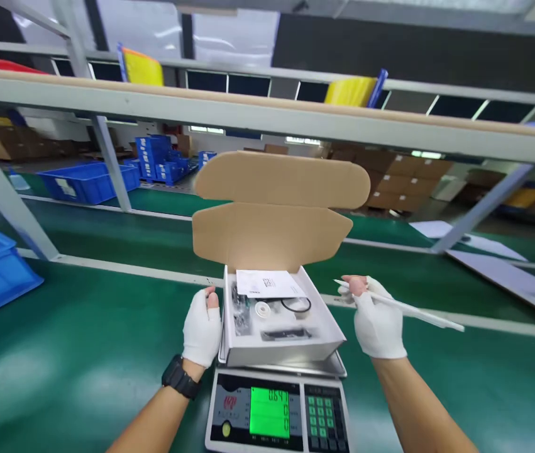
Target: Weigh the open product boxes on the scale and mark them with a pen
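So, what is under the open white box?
The white box sits on the steel platform of a scale with a lit green display. Most of the platform is covered; only its front edge shows.

An open box [282, 327] sits on a scale [276, 409]; left hand [202, 330] touches it, right hand [378, 321] holds a white stick [403, 307].

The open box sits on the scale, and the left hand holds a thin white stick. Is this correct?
Not quite. In the head view, the right hand holds the thin white stick; the left hand rests against the side of the open box on the scale.
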`<state>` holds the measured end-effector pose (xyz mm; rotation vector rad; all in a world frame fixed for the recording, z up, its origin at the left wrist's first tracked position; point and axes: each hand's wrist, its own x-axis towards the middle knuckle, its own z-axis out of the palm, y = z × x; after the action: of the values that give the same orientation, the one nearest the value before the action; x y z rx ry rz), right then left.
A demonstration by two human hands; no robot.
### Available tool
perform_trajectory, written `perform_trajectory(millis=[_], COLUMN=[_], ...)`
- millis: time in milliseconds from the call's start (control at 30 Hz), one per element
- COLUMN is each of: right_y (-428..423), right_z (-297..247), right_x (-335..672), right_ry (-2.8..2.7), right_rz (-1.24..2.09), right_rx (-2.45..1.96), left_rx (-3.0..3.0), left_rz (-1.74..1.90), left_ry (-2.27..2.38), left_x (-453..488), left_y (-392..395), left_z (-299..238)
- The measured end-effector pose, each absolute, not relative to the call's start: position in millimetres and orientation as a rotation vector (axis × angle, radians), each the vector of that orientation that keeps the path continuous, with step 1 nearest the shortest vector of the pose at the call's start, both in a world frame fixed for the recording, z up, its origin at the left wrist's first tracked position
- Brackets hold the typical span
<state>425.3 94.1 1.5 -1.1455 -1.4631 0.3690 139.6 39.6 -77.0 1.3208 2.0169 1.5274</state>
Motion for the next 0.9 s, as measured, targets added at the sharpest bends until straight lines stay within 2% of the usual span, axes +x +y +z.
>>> perform_trajectory(millis=[167, 333, 433, 600, 900], right_y=[103, 129, 141, 149, 153], right_z=[57, 61, 43, 16, 10], right_x=[358, 289, 268, 264, 261], right_ry=[-2.133, -2.576, -2.635, -2.460, -2.512], right_rz=[0.266, -0.092, -0.187, -0.238, -0.387], right_rx=[-0.933, -0.618, -0.536, -0.655, -0.585], left_rx=[1.160, 0.972, 0.894, 0.887, 0.932], left_rz=[1.652, 1.656, 1.642, 1.670, 1.681], left_ry=[1.743, 1.214, 1.170, 1.284, 1.391], left_x=[123, 115, 118, 119, 117], left_y=[60, 96, 112, 126, 130], left_z=[-62, -26, -18, -30, -36])
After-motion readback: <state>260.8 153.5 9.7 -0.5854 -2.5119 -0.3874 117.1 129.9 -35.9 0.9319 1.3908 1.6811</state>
